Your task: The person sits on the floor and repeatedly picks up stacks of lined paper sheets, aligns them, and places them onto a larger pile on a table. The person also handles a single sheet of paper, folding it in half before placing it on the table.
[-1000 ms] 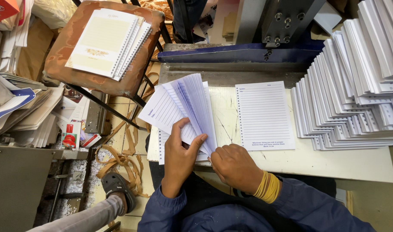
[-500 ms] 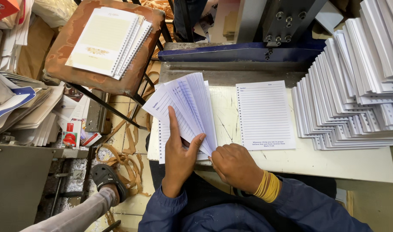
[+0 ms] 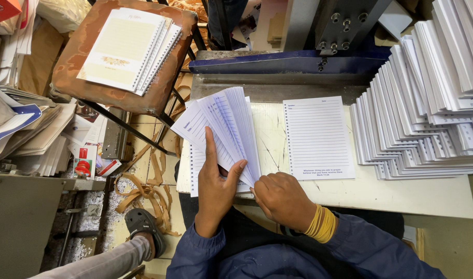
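A fanned stack of lined, hole-punched sheets (image 3: pixel 223 126) lies at the left end of a white table (image 3: pixel 381 194). My left hand (image 3: pixel 216 186) rests on the fan, index finger stretched up over the sheets and thumb pressed against their lower edge. My right hand (image 3: pixel 280 199), with yellow bands on its wrist, pinches the fan's lower right corner. A single lined sheet (image 3: pixel 316 137) lies flat on the table just right of the fan.
Many staggered piles of punched sheets (image 3: pixel 422 103) fill the table's right side. A rusty stool (image 3: pixel 81 62) at upper left carries spiral notebooks (image 3: pixel 128 49). A punching machine (image 3: pixel 319 31) stands behind. Another person's leg and sandal (image 3: pixel 141 227) are at lower left, among paper strips.
My left index finger has stretched up along the fanned sheets, which spread slightly. The other person's sandalled foot shifted on the floor. My right hand has stayed put.
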